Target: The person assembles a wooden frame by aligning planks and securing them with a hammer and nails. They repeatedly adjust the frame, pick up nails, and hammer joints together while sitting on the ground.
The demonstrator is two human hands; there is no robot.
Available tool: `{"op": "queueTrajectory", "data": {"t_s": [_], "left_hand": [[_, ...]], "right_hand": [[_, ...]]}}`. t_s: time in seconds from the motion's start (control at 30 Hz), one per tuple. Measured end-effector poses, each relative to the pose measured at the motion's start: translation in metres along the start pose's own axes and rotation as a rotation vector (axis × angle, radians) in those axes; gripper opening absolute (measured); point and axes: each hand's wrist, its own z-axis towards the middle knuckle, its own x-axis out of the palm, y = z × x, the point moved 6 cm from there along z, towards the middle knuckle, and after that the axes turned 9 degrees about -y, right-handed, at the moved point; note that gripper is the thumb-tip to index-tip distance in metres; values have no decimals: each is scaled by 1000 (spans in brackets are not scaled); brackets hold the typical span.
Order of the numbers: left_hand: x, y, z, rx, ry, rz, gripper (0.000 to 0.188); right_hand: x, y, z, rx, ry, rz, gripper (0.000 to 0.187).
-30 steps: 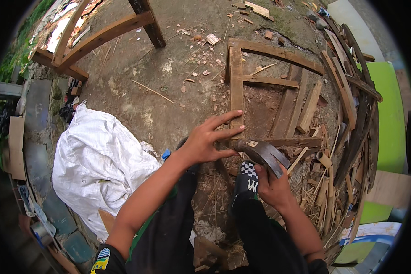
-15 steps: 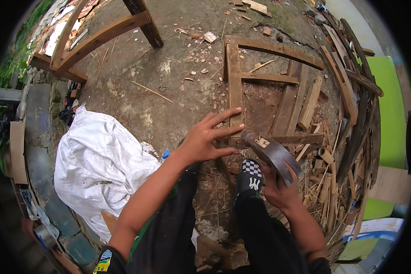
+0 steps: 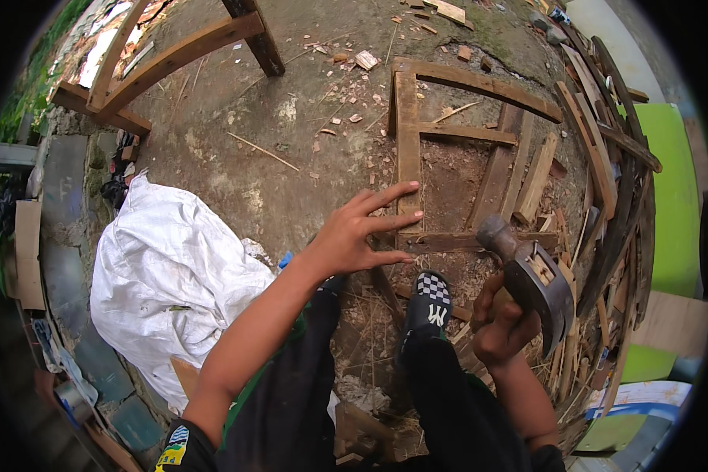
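A brown wooden frame lies on the ground ahead of me, with a crossbar at its near end. My left hand has its fingers spread across the frame's near left corner; index and middle fingertips rest on the upright, and the thumb reaches the crossbar's end. My right hand is wrapped round the handle of a claw hammer, mostly hidden behind its head. The hammer is raised to the right of the corner, apart from the wood, its round face pointing up and left and its claw down and right.
A white woven sack lies at the left. Another wooden frame stands at the far left. Loose planks and a pile of timber fill the right side. My shoe is just below the crossbar.
The hammer has swung up and right, away from the frame's corner, with my right hand moving right. My left hand stays at the corner.
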Motion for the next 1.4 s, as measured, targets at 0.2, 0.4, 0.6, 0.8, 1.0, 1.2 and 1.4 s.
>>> {"op": "queueTrajectory", "data": {"t_s": [0.2, 0.4, 0.6, 0.8, 1.0, 1.2, 1.4], "left_hand": [[-4, 1, -2, -1, 23, 9, 74], [2, -2, 0, 9, 36, 70, 84], [-3, 1, -5, -61, 86, 94, 117], [6, 3, -5, -63, 148, 176, 125], [13, 12, -30, -273, -236, -187, 93], [45, 30, -20, -680, 8, -449, 60], [69, 28, -16, -792, -194, -702, 52]], "right_hand": [[47, 0, 35, 83, 202, -526, 24], [23, 3, 11, -130, 75, -495, 20], [37, 29, 40, -117, 193, -567, 26], [44, -3, 20, 205, 351, -718, 28], [-15, -23, 12, 313, -242, -260, 39], [-117, -128, -65, 574, -924, -275, 50], [-158, -229, -137, 733, -525, -1121, 51]]}}
